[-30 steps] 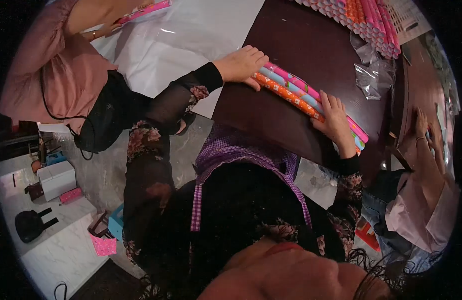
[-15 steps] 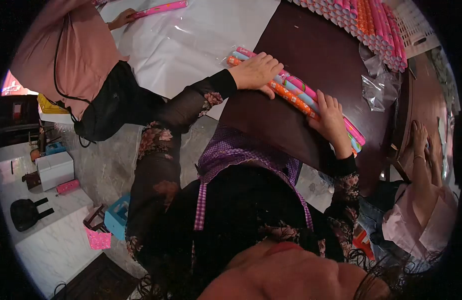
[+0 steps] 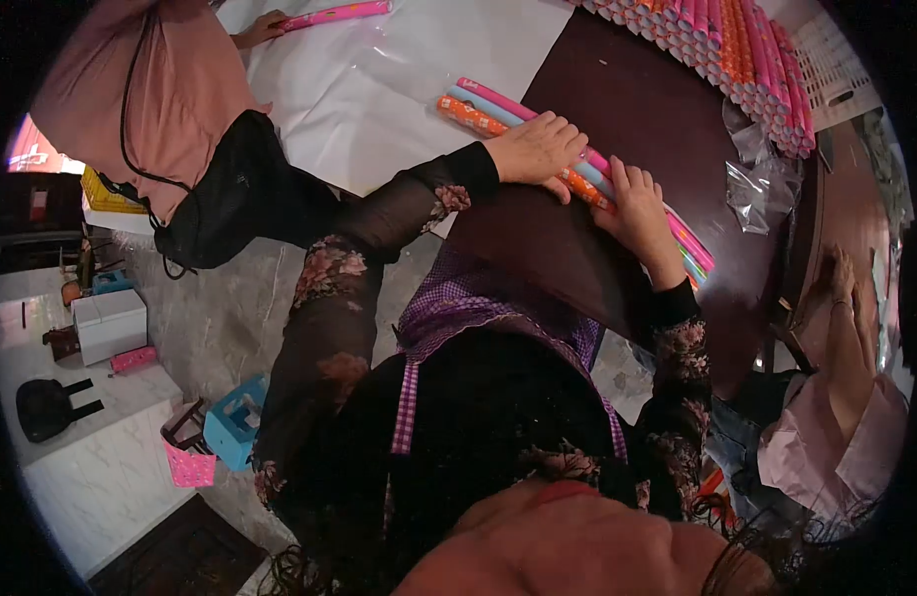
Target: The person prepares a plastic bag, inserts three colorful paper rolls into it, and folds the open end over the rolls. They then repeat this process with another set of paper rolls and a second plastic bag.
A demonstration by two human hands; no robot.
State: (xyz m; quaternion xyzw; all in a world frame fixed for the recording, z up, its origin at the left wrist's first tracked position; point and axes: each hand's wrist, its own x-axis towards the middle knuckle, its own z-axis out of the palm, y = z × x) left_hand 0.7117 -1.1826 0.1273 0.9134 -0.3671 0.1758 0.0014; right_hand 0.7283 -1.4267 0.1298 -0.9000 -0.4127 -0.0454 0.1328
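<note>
Three patterned wrapping-paper rolls, a pink roll [image 3: 495, 98], a light blue roll [image 3: 483, 104] and an orange roll [image 3: 470, 114], lie side by side and slanted across the brown table. My left hand [image 3: 538, 149] is closed over their middle from above, its thumb on the near side by the orange roll. Close to its right, my right hand [image 3: 637, 211] wraps over the same rolls, fingers on the far side. The rolls' right ends stick out beyond my right hand. Both palms hide parts of the rolls.
Many stacked rolls [image 3: 726, 50] and a white basket [image 3: 826, 70] stand at the far right of the brown table [image 3: 667, 129]. Clear plastic bags [image 3: 761, 189] lie nearby. White sheeting [image 3: 349, 119] covers the left. Co-workers are at both sides; the left one's hand [image 3: 260, 30] touches a pink roll [image 3: 337, 16].
My hands have come closer together; the right hand has slid leftward along the rolls. The rolls' left ends now reach farther out past my left hand. The view has shifted slightly.
</note>
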